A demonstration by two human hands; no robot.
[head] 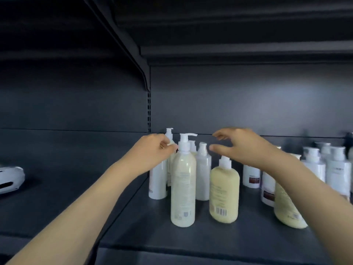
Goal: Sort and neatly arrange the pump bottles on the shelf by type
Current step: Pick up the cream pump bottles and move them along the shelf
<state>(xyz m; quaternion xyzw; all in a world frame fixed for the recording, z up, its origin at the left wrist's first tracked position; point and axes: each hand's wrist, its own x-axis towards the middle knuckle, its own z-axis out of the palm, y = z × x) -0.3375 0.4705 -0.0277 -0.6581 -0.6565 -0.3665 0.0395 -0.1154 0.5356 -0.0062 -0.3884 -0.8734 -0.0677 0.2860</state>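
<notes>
Head camera looked into a dark metal shelf where pump bottles stood mixed together right of the upright divider. The left hand sat on top of a tall white bottle at the left end of the group. Its fingers were curled and hid that bottle's pump, with the fingertips right by the collar of a tall cream bottle; whether they actually gripped either one could not be told through the blur. The right hand hovered with thumb and fingers spread apart in a loose claw, holding nothing, above and just behind a short yellow bottle. A slim white bottle stood between the cream and the yellow ones, slightly further back. A second yellow bottle stood further right, partly covered by the right forearm, with two dark-labelled white bottles behind it. More white pump bottles were bunched at the far right. On the neighbouring bay to the left lay a blurred white object.
</notes>
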